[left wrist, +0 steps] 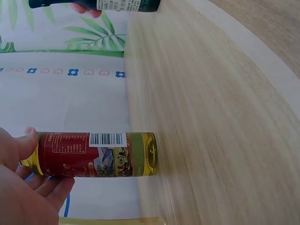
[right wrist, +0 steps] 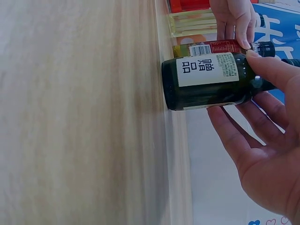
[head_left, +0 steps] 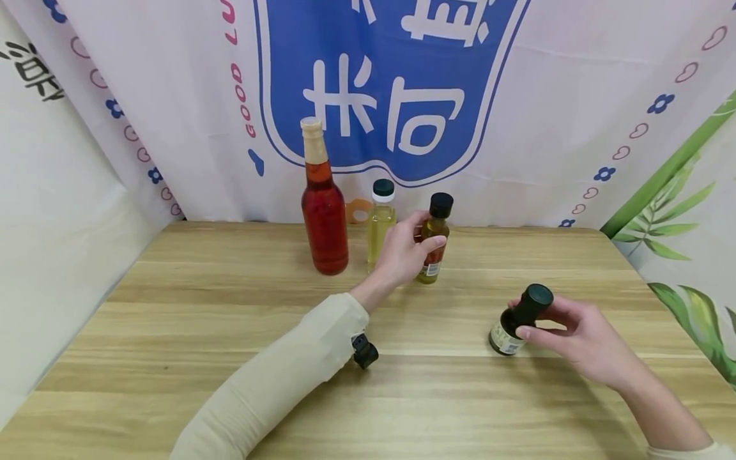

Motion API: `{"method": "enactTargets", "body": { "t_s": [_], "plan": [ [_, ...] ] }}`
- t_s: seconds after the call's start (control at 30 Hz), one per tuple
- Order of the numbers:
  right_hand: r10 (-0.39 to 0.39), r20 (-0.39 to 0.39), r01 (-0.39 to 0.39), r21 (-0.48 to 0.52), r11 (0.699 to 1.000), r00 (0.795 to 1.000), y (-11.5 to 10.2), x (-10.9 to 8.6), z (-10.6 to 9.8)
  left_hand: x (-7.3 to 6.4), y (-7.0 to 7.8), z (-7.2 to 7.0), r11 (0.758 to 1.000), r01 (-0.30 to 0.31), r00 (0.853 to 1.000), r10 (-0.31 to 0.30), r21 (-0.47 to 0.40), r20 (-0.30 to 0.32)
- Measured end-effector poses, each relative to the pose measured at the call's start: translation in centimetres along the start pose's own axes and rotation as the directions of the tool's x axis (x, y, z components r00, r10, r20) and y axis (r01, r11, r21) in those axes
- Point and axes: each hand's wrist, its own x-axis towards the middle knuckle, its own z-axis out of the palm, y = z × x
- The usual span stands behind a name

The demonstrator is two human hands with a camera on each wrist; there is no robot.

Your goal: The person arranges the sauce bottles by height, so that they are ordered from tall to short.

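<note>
My left hand (head_left: 402,246) holds a small olive oil bottle (head_left: 434,254) with a black cap and a red label, its thumb and fingers around the upper part. In the left wrist view the bottle's barcode and picture label (left wrist: 108,154) show, with the base close to the tabletop. At the right, my right hand (head_left: 583,338) grips a dark glass bottle (head_left: 506,333) with a dark green cap below the cap, thumb on the near side. Its white label with dark characters (right wrist: 199,70) faces the right wrist camera. In the head view this bottle's top leans right.
A tall red bottle (head_left: 326,220) with a pale neck wrap stands at the back of the wooden table (head_left: 230,319). Between it and my left hand is a clear bottle of yellow oil (head_left: 379,223) with a green cap. A printed curtain (head_left: 201,96) hangs behind the table's back edge.
</note>
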Motion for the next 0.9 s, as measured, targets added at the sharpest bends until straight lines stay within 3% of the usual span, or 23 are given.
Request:
{"method": "enactTargets", "body": {
  "t_s": [0.37,0.9],
  "plan": [
    [0.017,-0.007,-0.017,-0.006,1.000,1.000,-0.15,-0.10,0.14,0.11,-0.05,-0.04,0.999,0.030,0.999,-0.031,0.018,0.013],
    [0.024,-0.001,-0.024,-0.014,1.000,1.000,-0.33,-0.06,-0.06,0.10,-0.08,0.03,0.999,-0.001,1.000,0.000,0.054,0.018]
  ]
}}
